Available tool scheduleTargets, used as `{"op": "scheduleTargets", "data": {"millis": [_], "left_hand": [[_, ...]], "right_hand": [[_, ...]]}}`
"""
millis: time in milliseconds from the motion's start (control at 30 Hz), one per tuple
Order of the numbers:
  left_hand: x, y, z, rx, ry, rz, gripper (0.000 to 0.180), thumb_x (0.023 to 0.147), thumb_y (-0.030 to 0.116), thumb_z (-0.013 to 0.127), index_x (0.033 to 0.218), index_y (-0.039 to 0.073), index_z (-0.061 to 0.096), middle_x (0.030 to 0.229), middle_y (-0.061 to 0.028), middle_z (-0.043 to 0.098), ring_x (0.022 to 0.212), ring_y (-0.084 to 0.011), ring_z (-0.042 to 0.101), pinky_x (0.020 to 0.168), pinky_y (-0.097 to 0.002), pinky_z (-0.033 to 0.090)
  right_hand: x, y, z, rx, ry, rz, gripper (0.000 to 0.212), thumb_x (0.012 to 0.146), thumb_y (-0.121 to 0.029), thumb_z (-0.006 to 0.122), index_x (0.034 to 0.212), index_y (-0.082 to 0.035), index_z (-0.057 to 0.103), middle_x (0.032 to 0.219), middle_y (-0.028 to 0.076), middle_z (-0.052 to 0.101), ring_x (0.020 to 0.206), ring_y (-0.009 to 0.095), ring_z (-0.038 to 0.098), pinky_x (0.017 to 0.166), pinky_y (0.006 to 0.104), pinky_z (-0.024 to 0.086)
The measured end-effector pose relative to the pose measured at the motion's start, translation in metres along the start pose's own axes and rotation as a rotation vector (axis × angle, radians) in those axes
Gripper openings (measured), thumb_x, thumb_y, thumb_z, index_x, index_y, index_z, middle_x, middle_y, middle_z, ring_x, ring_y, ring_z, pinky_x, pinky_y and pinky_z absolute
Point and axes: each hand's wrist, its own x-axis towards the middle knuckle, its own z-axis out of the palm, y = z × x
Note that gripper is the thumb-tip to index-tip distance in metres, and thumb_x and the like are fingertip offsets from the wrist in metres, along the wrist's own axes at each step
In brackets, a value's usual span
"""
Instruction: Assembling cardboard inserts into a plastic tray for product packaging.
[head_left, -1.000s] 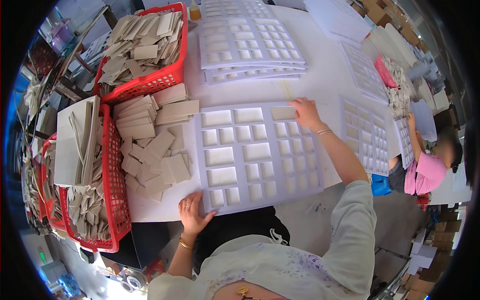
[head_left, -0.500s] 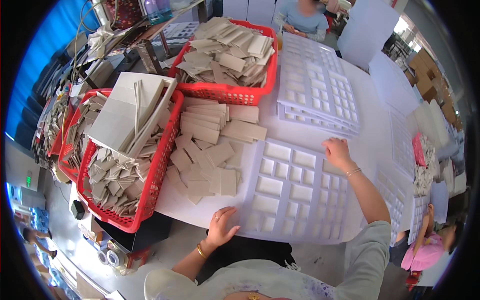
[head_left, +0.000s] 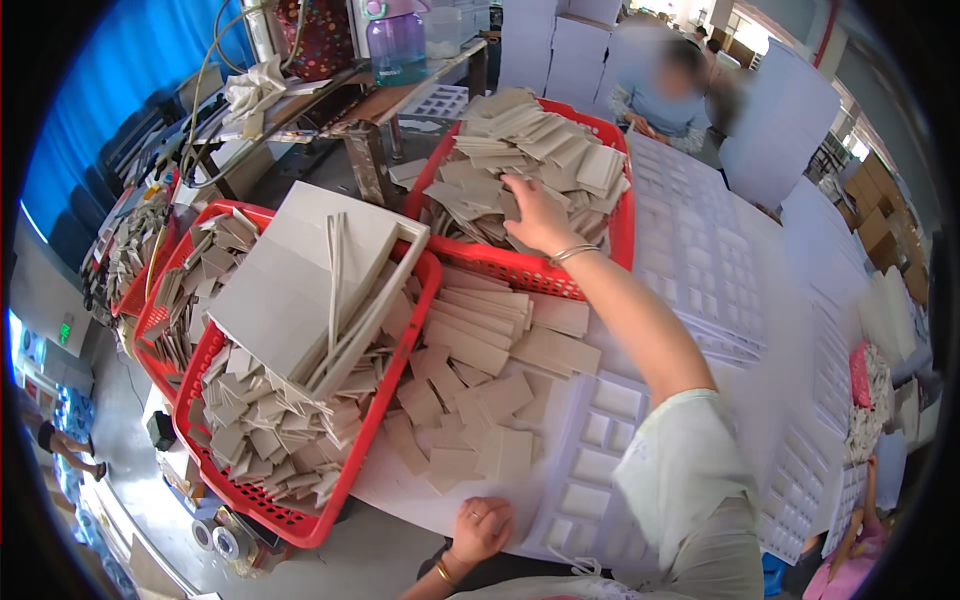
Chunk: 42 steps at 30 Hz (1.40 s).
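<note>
While the left hand [head_left: 482,528] rests flat, right-hand fingers [head_left: 520,195] spread over cardboard pieces [head_left: 560,160] filling the red basket [head_left: 560,275].

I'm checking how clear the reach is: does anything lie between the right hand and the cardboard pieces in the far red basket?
Nothing visible does. The right hand already rests on the cardboard pieces heaped in the far red basket, its forearm passing over the near rim.

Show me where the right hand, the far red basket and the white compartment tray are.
right hand [head_left: 535,215], head view, on the back of the hand.
far red basket [head_left: 540,272], head view, on its near rim.
white compartment tray [head_left: 600,460], head view, on a rib between compartments.
</note>
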Motion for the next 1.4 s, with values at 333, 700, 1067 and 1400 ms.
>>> {"op": "scheduleTargets", "data": {"millis": [333,700,1067,1400], "left_hand": [[-0.002,0.001,-0.008,-0.014,-0.073,-0.087,0.022,0.071,0.010,0.071,0.092,0.013,0.064,0.092,0.0014,0.062,0.082,-0.0169,0.059,0.078,-0.0319,0.044],[0.004,0.001,-0.006,-0.096,-0.051,-0.071,0.018,0.072,0.011,0.070,0.088,0.012,0.064,0.089,-0.0001,0.063,0.080,-0.0185,0.061,0.077,-0.0331,0.046],[0.000,-0.001,-0.003,-0.117,-0.050,-0.090,0.015,0.075,0.013,0.069,0.090,0.011,0.065,0.088,-0.0018,0.064,0.083,-0.0191,0.063,0.076,-0.0326,0.046],[-0.015,-0.002,0.002,-0.081,-0.002,-0.029,0.016,0.079,0.013,0.066,0.095,0.010,0.063,0.092,-0.0012,0.064,0.089,-0.0185,0.061,0.082,-0.0329,0.045]], "right_hand": [[0.052,-0.054,0.038,0.064,0.037,0.375,0.064,0.070,-0.053,0.064,0.117,-0.011,0.053,0.108,0.013,0.063,0.105,0.029,0.059,0.091,0.0497,0.038],[0.077,-0.023,0.020,-0.088,-0.418,0.385,0.054,0.062,-0.038,0.071,0.099,0.001,0.067,0.108,0.017,0.066,0.096,0.028,0.065,0.084,0.0394,0.051],[0.033,0.011,0.053,0.372,-0.259,0.497,0.063,0.057,-0.022,0.076,0.110,0.003,0.054,0.099,0.019,0.063,0.093,0.028,0.061,0.082,0.0360,0.048],[0.013,0.001,0.012,0.657,-0.136,0.550,0.049,0.066,-0.011,0.073,0.109,0.001,0.051,0.096,0.011,0.058,0.077,0.017,0.058,0.062,0.0312,0.047]]}}
